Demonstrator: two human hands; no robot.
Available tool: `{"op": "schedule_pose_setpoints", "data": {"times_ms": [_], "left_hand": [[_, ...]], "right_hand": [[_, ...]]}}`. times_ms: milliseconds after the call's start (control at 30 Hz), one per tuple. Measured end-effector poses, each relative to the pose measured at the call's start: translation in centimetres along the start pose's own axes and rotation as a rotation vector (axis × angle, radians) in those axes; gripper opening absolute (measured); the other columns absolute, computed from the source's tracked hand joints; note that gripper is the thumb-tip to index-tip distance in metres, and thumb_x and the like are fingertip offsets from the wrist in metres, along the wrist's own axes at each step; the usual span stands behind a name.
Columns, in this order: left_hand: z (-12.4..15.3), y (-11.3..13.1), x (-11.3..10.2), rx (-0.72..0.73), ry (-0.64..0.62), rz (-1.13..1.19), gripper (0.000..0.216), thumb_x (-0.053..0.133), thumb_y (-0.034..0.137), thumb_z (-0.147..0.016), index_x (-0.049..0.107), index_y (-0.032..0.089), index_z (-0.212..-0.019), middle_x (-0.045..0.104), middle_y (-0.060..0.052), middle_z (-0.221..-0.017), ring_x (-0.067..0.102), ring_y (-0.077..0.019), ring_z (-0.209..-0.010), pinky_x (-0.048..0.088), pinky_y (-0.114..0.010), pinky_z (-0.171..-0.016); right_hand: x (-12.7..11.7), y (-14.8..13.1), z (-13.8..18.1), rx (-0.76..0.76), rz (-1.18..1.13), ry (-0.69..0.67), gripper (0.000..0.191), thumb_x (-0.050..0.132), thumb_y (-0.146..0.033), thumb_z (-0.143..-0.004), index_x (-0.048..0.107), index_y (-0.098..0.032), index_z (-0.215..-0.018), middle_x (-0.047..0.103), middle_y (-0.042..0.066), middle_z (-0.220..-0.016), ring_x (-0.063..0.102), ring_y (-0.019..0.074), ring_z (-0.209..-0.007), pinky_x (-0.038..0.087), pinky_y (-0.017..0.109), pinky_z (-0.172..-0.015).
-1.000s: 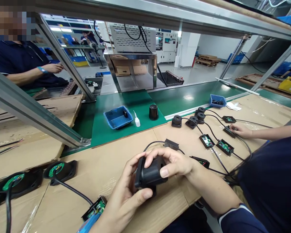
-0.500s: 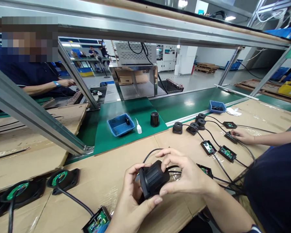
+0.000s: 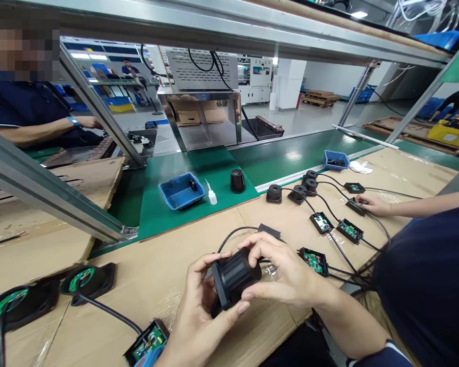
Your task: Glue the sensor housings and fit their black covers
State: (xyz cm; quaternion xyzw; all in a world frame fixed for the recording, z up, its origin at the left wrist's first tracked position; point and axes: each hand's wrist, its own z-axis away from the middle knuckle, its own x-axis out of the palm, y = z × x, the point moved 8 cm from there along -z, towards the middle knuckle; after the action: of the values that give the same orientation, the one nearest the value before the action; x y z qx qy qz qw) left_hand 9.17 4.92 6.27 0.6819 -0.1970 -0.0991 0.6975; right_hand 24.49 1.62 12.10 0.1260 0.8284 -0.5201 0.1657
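Between my hands is a black ribbed cylindrical housing [image 3: 235, 277] with a square flange, tilted on its side above the cardboard. My left hand [image 3: 199, 300] grips the flange, thumb below and fingers behind. The fingers and thumb of my right hand [image 3: 281, 272] close round the rounded end. A black cable [image 3: 235, 233] arches behind my hands towards a finned black box [image 3: 270, 232]. Right of my hands lies an open box with a green circuit board [image 3: 314, 261]. Another open circuit-board box [image 3: 149, 341] lies by my left wrist, with a cable leading to a flanged housing [image 3: 87, 282].
A blue bin [image 3: 181, 191], a white dropper bottle [image 3: 212, 196] and a black cup-shaped part [image 3: 237, 181] stand on the green mat. Several cabled black housings [image 3: 274, 193] sit right. A co-worker's hand [image 3: 371, 204] touches a box there. Metal posts [image 3: 99, 99] frame the bench.
The view has shifted, so most things appear slightly further left and higher. My hands keep hold of the black housing, its angle nearly unchanged. The finned box shows more behind my right hand.
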Motion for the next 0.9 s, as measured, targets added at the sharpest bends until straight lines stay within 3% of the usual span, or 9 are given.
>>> {"op": "schedule_pose_setpoints", "data": {"times_ms": [267,433,567,733,900], "left_hand": [[-0.5,-0.8,-0.5,-0.031,-0.053,-0.002,0.070,0.091,0.036,-0.070,0.048,0.030,-0.125,0.061,-0.005,-0.132,0.067,-0.0261,-0.116,0.058,-0.032,-0.095],[-1.2,-1.2,-1.1,-0.040,-0.147,-0.049,0.069,0.089,0.032,-0.072,0.047,0.029,-0.128,0.060,-0.006,-0.131,0.067,-0.0248,-0.113,0.059,-0.028,-0.090],[-1.0,-1.1,-0.7,-0.056,-0.191,-0.059,0.066,0.083,0.040,-0.081,0.043,0.029,-0.133,0.058,-0.008,-0.136,0.066,-0.0251,-0.117,0.059,-0.029,-0.093],[-0.5,-0.5,-0.4,-0.029,-0.160,-0.051,0.063,0.079,0.050,-0.083,0.045,0.028,-0.131,0.058,-0.009,-0.135,0.064,-0.0255,-0.123,0.056,-0.030,-0.101],[-0.4,-0.6,-0.9,-0.010,-0.112,-0.091,0.068,0.082,0.052,-0.079,0.046,0.027,-0.131,0.058,-0.009,-0.136,0.062,-0.0270,-0.124,0.055,-0.032,-0.102]], "right_hand": [[0.1,0.3,0.0,-0.006,0.014,0.024,0.035,0.084,-0.039,-0.081,0.056,-0.022,-0.091,0.066,0.009,-0.120,0.064,0.0207,-0.114,0.051,0.033,-0.097],[-0.5,0.4,0.2,-0.072,0.030,0.193,0.045,0.088,-0.044,-0.076,0.060,-0.022,-0.103,0.073,0.009,-0.118,0.070,0.0219,-0.112,0.056,0.034,-0.095],[-0.5,-1.3,0.8,-0.234,0.214,0.265,0.050,0.082,-0.043,-0.084,0.063,-0.021,-0.124,0.073,0.012,-0.122,0.069,0.0224,-0.117,0.056,0.036,-0.102],[-0.3,-2.6,1.6,-0.321,0.380,0.273,0.054,0.079,-0.037,-0.086,0.060,-0.022,-0.135,0.073,0.012,-0.125,0.070,0.0248,-0.117,0.056,0.041,-0.102],[1.5,-2.8,2.8,-0.382,0.583,0.239,0.081,0.075,-0.046,-0.080,0.044,-0.017,-0.149,0.069,0.016,-0.132,0.065,0.0303,-0.124,0.052,0.046,-0.104]]}}
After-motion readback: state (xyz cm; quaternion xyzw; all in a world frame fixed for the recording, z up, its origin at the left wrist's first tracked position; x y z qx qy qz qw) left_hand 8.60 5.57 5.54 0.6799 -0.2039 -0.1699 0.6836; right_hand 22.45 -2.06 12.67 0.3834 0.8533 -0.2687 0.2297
